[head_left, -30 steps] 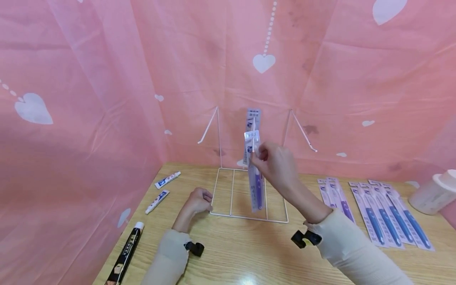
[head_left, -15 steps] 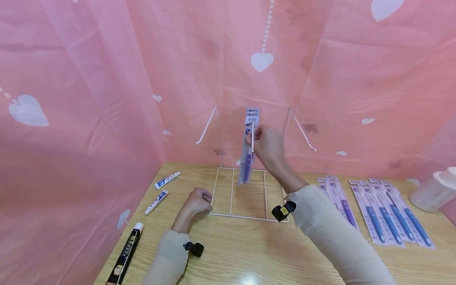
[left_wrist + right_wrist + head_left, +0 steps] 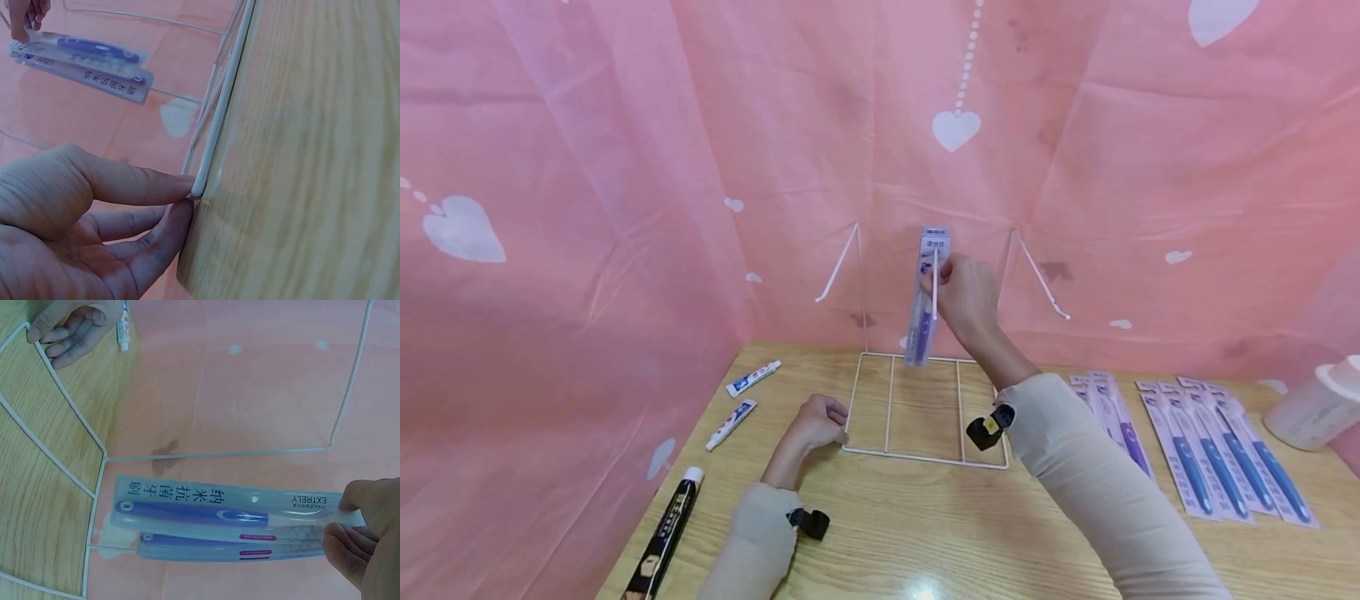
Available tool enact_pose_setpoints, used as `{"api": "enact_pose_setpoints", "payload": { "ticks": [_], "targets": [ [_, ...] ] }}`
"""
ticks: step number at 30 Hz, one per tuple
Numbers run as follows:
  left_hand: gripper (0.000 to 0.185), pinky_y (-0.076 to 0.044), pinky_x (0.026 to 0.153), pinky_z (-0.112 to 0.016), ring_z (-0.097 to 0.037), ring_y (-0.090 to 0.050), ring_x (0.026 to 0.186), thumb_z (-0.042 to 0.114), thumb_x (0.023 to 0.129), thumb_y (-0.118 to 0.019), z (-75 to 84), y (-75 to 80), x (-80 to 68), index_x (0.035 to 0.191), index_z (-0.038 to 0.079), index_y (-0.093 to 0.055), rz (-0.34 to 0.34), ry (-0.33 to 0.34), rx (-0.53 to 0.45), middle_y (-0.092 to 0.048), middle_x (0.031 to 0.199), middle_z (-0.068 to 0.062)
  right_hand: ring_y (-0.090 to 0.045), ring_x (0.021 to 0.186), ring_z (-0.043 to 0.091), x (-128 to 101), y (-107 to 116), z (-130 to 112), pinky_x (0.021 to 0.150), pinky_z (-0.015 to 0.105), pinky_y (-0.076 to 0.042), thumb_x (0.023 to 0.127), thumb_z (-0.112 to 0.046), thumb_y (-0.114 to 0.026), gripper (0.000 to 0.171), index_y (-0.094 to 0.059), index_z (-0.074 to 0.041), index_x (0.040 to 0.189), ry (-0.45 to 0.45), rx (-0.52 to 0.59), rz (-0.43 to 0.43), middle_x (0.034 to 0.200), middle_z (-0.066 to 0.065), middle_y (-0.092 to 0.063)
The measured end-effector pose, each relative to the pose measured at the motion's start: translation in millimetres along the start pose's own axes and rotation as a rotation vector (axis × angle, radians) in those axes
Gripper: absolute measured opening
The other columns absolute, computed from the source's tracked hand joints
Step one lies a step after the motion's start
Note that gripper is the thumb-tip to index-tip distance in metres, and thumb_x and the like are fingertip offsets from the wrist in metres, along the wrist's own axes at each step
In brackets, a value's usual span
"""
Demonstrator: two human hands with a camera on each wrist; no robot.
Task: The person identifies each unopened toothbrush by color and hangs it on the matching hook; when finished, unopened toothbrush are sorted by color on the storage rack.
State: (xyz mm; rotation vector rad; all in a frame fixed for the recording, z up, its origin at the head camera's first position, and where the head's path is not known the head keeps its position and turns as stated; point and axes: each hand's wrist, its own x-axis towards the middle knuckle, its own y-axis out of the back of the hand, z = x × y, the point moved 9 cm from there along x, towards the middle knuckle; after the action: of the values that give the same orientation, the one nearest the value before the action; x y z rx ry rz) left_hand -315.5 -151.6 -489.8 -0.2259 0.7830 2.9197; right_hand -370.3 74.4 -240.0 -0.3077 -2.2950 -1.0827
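Purple shows through the clear sleeve of the front toothbrush pack, which is near the centre of the head view, at the middle prong of a white wire rack. The right hand pinches this pack near its upper end between thumb and fingers. A rear toothbrush pack overlaps just behind it. Across the lower half of the right wrist view the front pack's print runs upside down: "EXTRELY" and 纳米抗菌牙刷 (the same characters show at the upper left of the left wrist view). The line on its pink label is too small to read.

The left hand pinches a front corner of the rack's base between thumb and forefinger, left of centre in the head view.

Two small toothpaste tubes, white with blue and red print, lie at the left of the wooden table. A black toothpaste tube with a white cap slants at lower left, its column of pale characters too small to make out. At the right lie purple-handled toothbrush packs, then four blue-handled toothbrush packs, and a white container at the edge. Pink cloth with white hearts fills the background.
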Motion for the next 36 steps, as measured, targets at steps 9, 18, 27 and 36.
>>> {"api": "enact_pose_setpoints", "payload": {
  "ticks": [9,18,27,36],
  "targets": [
    [0.036,-0.052,0.073,-0.033,-0.024,-0.058,0.084,-0.013,0.066,-0.078,-1.2,2.4,0.8,0.099,-0.003,-0.067,0.009,0.018,0.0,-0.062,0.09,-0.01,-0.06,0.063,0.031,-6,-5,11,0.057,0.041,-0.047,0.084,-0.025,-0.075,0.03,-0.067,0.002,0.074,-0.02,-0.011,-0.07,0.069,0.014,-0.067],
    [0.035,-0.052,0.071,-0.031,-0.024,-0.058,0.083,-0.013,0.066,-0.077,-3.3,4.0,1.0,0.097,-0.003,-0.066,0.014,0.021,-0.008,-0.061,0.089,-0.01,-0.024,0.046,0.01,-28,-14,69,0.043,0.027,-0.021,0.083,-0.045,-0.076,0.06,-0.035,-0.014,0.051,-0.035,-0.127,-0.31,0.048,-0.007,-0.027],
    [0.035,-0.051,0.074,-0.032,-0.023,-0.058,0.083,-0.013,0.066,-0.078,-4.6,1.1,-0.9,0.097,-0.002,-0.067,0.016,0.035,-0.006,-0.061,0.088,-0.009,-0.023,0.046,0.01,-69,17,181,0.043,0.027,-0.022,0.091,-0.039,-0.068,0.06,-0.03,-0.017,0.051,-0.12,-0.266,-0.474,0.049,-0.008,-0.022],
    [0.036,-0.051,0.077,-0.034,-0.023,-0.059,0.083,-0.012,0.065,-0.078,-1.7,2.0,-0.8,0.098,-0.003,-0.067,0.023,0.035,0.017,-0.062,0.088,-0.009,-0.036,0.048,0.017,-106,33,273,0.042,0.029,-0.029,0.088,-0.034,-0.068,0.048,-0.039,-0.013,0.056,-0.272,-0.357,-0.501,0.052,-0.002,-0.035]
  ]
}}
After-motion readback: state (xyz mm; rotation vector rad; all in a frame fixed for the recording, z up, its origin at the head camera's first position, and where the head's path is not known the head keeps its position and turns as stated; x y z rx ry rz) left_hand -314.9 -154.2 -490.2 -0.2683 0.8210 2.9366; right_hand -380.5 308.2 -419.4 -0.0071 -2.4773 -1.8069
